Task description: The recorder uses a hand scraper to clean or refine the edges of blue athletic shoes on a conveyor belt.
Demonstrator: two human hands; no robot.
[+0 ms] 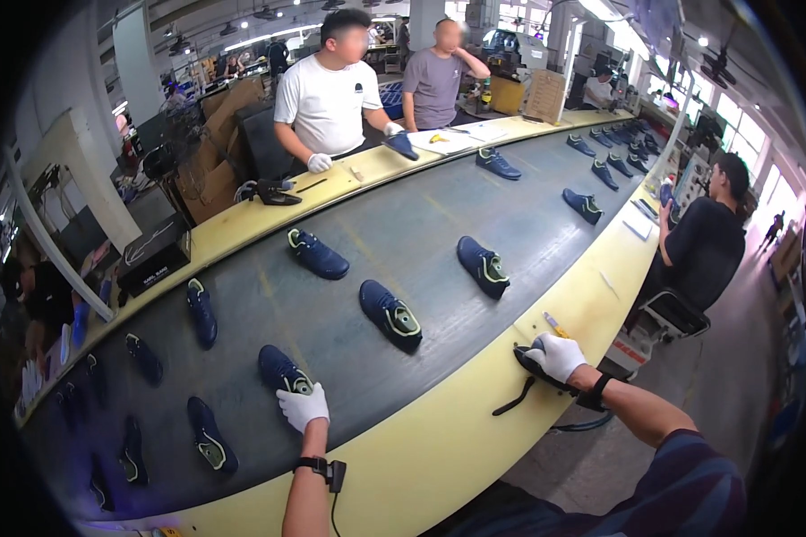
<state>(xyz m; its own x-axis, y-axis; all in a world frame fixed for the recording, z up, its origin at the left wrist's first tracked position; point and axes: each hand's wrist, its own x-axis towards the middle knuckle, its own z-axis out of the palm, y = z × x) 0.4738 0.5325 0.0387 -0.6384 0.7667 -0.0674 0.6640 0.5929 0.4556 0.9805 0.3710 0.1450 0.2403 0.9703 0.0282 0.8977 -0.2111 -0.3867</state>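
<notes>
My left hand (304, 408), in a white glove, grips the heel opening of a navy sneaker (282, 364) with a pale green collar lining. That shoe rests on the grey conveyor belt (331, 309), its toe pointing away from me. At the near yellow edge board (475, 394), my gloved right hand (560, 356) is closed over a black object (527, 361), mostly hidden under the palm. A short black strap (513, 396) lies beside it. Close by the right fingers is a yellow-and-silver utility knife (555, 324).
More navy sneakers stand along the belt, among them one shoe (390, 315) and another shoe (484, 266). Across the belt, a person in a white shirt (330, 107) holds a shoe (401, 144). A seated person (712, 219) works at the right. A black box (154, 255) sits far left.
</notes>
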